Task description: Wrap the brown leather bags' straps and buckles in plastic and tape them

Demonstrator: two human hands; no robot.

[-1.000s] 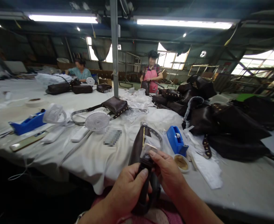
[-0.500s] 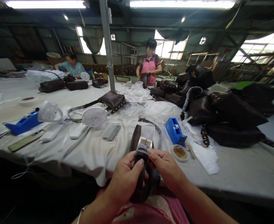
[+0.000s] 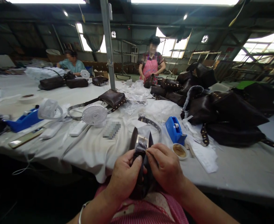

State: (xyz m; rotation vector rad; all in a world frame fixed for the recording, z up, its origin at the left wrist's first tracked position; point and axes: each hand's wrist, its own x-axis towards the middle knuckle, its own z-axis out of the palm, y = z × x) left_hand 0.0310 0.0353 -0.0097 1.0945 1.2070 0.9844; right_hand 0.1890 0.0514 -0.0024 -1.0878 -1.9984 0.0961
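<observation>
A dark brown leather bag (image 3: 138, 191) rests upright against my lap, at the table's front edge. On its strap is a square gold-coloured buckle (image 3: 141, 140), with clear plastic film (image 3: 141, 147) around its lower part. My left hand (image 3: 126, 171) grips the strap from the left, thumb on top, just below the buckle. My right hand (image 3: 166, 165) is closed at the buckle's right side, its fingertips pinched at the edge of the film. Exactly what lies between those fingertips is hidden.
On the cloth-covered table (image 3: 232, 169) stand a blue tape dispenser (image 3: 174, 129) and a small round tub (image 3: 179, 151). Dark bags (image 3: 234, 109) are heaped to the right. Left are a white fan (image 3: 94, 114) and another blue dispenser (image 3: 26, 119). A co-worker (image 3: 150, 65) stands across the table.
My right hand has turned, its knuckles now higher and its fingers curled in more. The bag's right top edge now shows beside the buckle. The co-worker opposite has lowered a dark bag.
</observation>
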